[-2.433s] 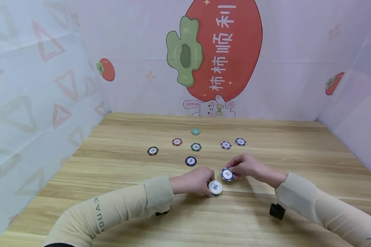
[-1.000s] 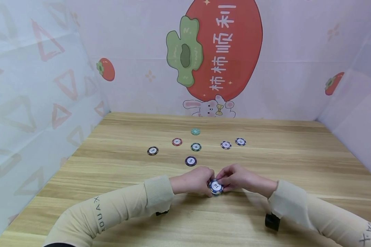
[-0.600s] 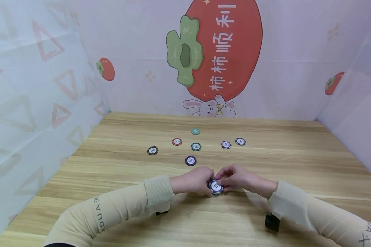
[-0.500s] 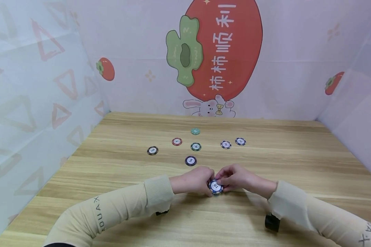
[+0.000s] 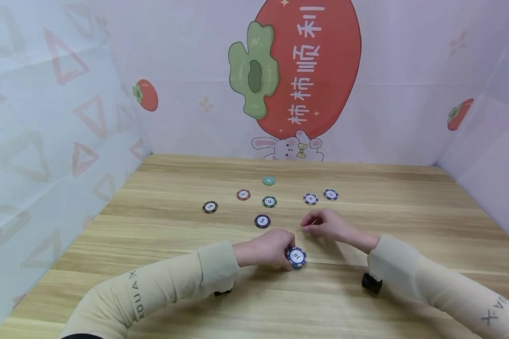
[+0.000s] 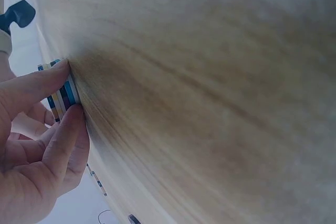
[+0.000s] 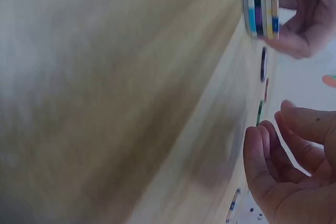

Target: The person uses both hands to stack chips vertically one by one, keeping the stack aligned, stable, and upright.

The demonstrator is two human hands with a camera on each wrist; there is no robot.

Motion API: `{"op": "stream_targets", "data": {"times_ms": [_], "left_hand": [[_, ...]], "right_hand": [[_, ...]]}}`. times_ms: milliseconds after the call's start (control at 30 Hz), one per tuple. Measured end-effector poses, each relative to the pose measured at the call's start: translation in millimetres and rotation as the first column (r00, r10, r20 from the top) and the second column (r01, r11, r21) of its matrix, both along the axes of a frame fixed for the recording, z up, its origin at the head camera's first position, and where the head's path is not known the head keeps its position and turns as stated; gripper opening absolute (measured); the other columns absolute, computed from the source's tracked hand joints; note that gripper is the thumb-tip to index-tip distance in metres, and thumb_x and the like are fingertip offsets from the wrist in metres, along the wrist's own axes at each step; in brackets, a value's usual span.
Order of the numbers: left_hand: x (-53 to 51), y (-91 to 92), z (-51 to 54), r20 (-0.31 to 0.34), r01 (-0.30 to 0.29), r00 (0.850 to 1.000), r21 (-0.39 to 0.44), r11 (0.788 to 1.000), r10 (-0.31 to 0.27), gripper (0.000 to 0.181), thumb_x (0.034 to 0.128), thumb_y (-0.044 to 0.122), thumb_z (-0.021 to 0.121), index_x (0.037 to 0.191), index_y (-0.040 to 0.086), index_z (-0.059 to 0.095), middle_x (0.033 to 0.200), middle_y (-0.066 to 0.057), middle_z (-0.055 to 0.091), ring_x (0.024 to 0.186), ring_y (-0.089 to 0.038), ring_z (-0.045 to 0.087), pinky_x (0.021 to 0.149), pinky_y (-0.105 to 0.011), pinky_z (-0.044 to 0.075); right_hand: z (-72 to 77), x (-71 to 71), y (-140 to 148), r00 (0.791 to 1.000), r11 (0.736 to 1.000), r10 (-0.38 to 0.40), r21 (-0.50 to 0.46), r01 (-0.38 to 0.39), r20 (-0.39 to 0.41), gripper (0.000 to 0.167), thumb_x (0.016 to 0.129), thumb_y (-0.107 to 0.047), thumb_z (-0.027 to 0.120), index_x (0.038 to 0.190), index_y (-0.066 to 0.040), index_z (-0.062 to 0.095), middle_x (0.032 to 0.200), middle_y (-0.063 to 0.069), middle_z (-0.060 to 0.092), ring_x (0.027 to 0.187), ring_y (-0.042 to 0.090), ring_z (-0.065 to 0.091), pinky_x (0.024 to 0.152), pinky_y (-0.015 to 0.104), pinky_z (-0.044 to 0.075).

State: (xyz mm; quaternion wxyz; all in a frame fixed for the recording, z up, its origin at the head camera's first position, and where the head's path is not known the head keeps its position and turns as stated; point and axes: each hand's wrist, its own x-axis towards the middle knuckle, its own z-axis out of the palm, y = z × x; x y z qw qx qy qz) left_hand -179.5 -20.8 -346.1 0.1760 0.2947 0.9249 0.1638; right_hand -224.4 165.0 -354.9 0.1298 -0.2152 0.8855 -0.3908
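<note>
My left hand [image 5: 266, 248] steadies a short stack of poker chips [image 5: 297, 257] on the table, thumb and fingers pinching its edge. A blue chip marked 10 tops the stack. In the left wrist view the stack [image 6: 67, 96] shows layered white, blue, dark and yellow edges between thumb and fingertips. Beyond the stack, my right hand [image 5: 332, 227] hovers over the table with loosely curved fingers and holds nothing. The right wrist view shows a gap between its thumb and fingers [image 7: 254, 156], with the stack [image 7: 261, 6] farther off in the left hand.
Loose chips lie flat farther back: purple 500 [image 5: 262, 221], black 100 [image 5: 209, 207], red 5 [image 5: 243, 195], green 20 [image 5: 269, 202], light green [image 5: 269, 181], and two blue 10s, one nearer [image 5: 310, 199] and one farther [image 5: 331, 194]. Printed cloth walls enclose the wooden table [image 5: 174, 310].
My right hand brought a blue 10 chip onto the stack, covering the white 50 chip, then let go and moved back and right. My left hand stayed on the stack.
</note>
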Motion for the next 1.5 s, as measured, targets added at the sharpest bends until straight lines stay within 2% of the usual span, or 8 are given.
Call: {"op": "stream_targets", "data": {"times_ms": [167, 367, 567, 767, 1067, 1200, 1333, 1500], "left_hand": [[0.3, 0.6, 0.5, -0.004, 0.001, 1.0, 0.0, 1.0, -0.001, 0.033, 0.0695, 0.019, 0.079, 0.094, 0.009, 0.06, 0.08, 0.006, 0.055, 0.072, -0.005, 0.049, 0.068, -0.017, 0.042], [0.4, 0.6, -0.3, -0.012, 0.001, 1.0, -0.005, 1.0, -0.001, 0.032, 0.0695, 0.019, 0.079, 0.093, 0.009, 0.06, 0.08, 0.006, 0.055, 0.072, -0.005, 0.049, 0.068, -0.017, 0.042], [0.5, 0.6, -0.3, -0.014, 0.004, 1.0, 0.004, 1.0, -0.004, 0.032, 0.0692, 0.018, 0.08, 0.092, 0.008, 0.06, 0.08, 0.005, 0.056, 0.072, -0.005, 0.049, 0.067, -0.017, 0.042], [0.7, 1.0, -0.8, -0.017, -0.001, 1.0, -0.002, 1.0, 0.001, 0.032, 0.0689, 0.018, 0.08, 0.093, 0.008, 0.061, 0.08, 0.006, 0.056, 0.072, -0.004, 0.049, 0.067, -0.017, 0.042], [0.8, 1.2, -1.4, -0.022, -0.005, 1.0, -0.004, 1.0, 0.005, 0.032, 0.0683, 0.019, 0.08, 0.091, 0.009, 0.06, 0.079, 0.006, 0.054, 0.072, -0.004, 0.048, 0.067, -0.017, 0.041], [1.1, 1.0, -1.2, -0.017, -0.008, 1.0, 0.007, 1.0, 0.008, 0.032, 0.0681, 0.018, 0.08, 0.091, 0.009, 0.06, 0.079, 0.006, 0.055, 0.072, -0.004, 0.049, 0.067, -0.017, 0.042], [1.3, 0.9, -1.0, -0.011, -0.012, 1.0, 0.013, 1.0, 0.012, 0.032, 0.0684, 0.018, 0.08, 0.091, 0.008, 0.06, 0.079, 0.006, 0.055, 0.072, -0.004, 0.049, 0.067, -0.017, 0.042], [1.5, 0.7, -0.5, -0.012, -0.016, 1.0, 0.008, 1.0, 0.016, 0.032, 0.0685, 0.018, 0.08, 0.091, 0.008, 0.06, 0.079, 0.006, 0.055, 0.072, -0.004, 0.049, 0.067, -0.017, 0.042]], "right_hand": [[2.0, -13.7, 8.2, 0.984, 0.995, 0.05, 0.091, -0.035, -0.17, 0.015, 0.081, -0.006, 0.065, 0.093, 0.002, 0.065, 0.088, 0.009, 0.065, 0.079, 0.02, 0.059, 0.071, 0.031, 0.048], [5.5, -28.5, 21.9, 0.96, 0.985, 0.089, 0.165, -0.045, -0.267, 0.02, 0.083, -0.002, 0.061, 0.102, 0.005, 0.063, 0.101, 0.018, 0.063, 0.095, 0.034, 0.058, 0.081, 0.043, 0.047], [8.5, -37.9, 31.6, 0.952, 0.965, 0.1, 0.262, -0.021, -0.289, 0.03, 0.084, -0.003, 0.06, 0.113, 0.004, 0.059, 0.118, 0.025, 0.054, 0.113, 0.041, 0.047, 0.093, 0.053, 0.036], [4.4, -49.1, 37.9, 0.945, 0.924, 0.153, 0.38, -0.033, -0.29, 0.04, 0.085, -0.007, 0.059, 0.122, 0.007, 0.05, 0.131, 0.033, 0.039, 0.12, 0.047, 0.036, 0.098, 0.055, 0.027], [-1.7, -60.1, 45.4, 0.937, 0.892, 0.174, 0.452, -0.02, -0.301, 0.036, 0.091, -0.009, 0.051, 0.123, 0.007, 0.05, 0.127, 0.036, 0.039, 0.117, 0.05, 0.038, 0.097, 0.057, 0.028], [-2.6, -60.8, 46.1, 0.923, 0.875, 0.182, 0.485, 0.005, -0.338, 0.035, 0.089, -0.008, 0.053, 0.12, 0.007, 0.052, 0.122, 0.033, 0.045, 0.113, 0.047, 0.042, 0.094, 0.058, 0.029], [-2.6, -60.5, 45.6, 0.917, 0.867, 0.175, 0.497, 0.029, -0.358, 0.035, 0.088, -0.007, 0.055, 0.119, 0.009, 0.052, 0.119, 0.031, 0.047, 0.111, 0.045, 0.044, 0.093, 0.056, 0.031], [-2.5, -60.8, 44.0, 0.922, 0.867, 0.151, 0.495, 0.05, -0.357, 0.037, 0.088, -0.006, 0.055, 0.12, 0.012, 0.049, 0.119, 0.031, 0.045, 0.109, 0.047, 0.045, 0.093, 0.054, 0.034]]}}
